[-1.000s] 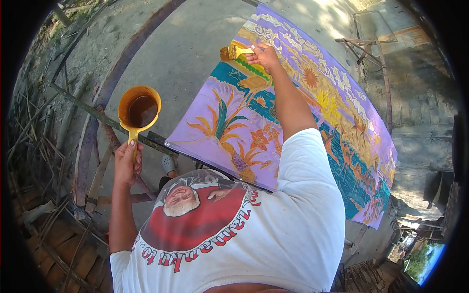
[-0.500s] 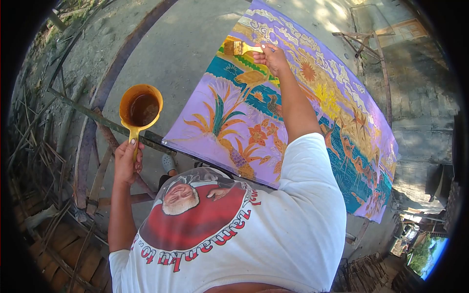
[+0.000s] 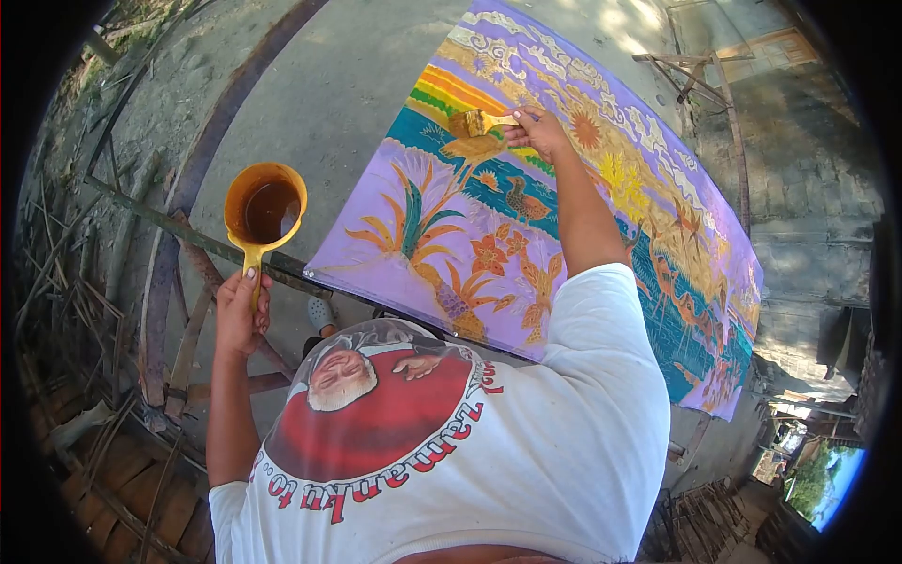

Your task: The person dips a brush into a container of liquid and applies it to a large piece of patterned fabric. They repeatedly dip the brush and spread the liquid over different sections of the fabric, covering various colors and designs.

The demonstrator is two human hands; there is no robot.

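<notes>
One brush juts leftward from the right hand.

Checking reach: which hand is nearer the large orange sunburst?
Right. The right hand is close to the sunburst, gripping the brush; the left hand is farther, off the cloth, holding the dipper.

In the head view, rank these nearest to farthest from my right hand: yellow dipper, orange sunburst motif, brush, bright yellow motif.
1. Brush: held in the right hand.
2. Orange sunburst motif: on the cloth, just right of that hand.
3. Bright yellow motif: lower and farther right.
4. Yellow dipper: far left, in the left hand.
</notes>
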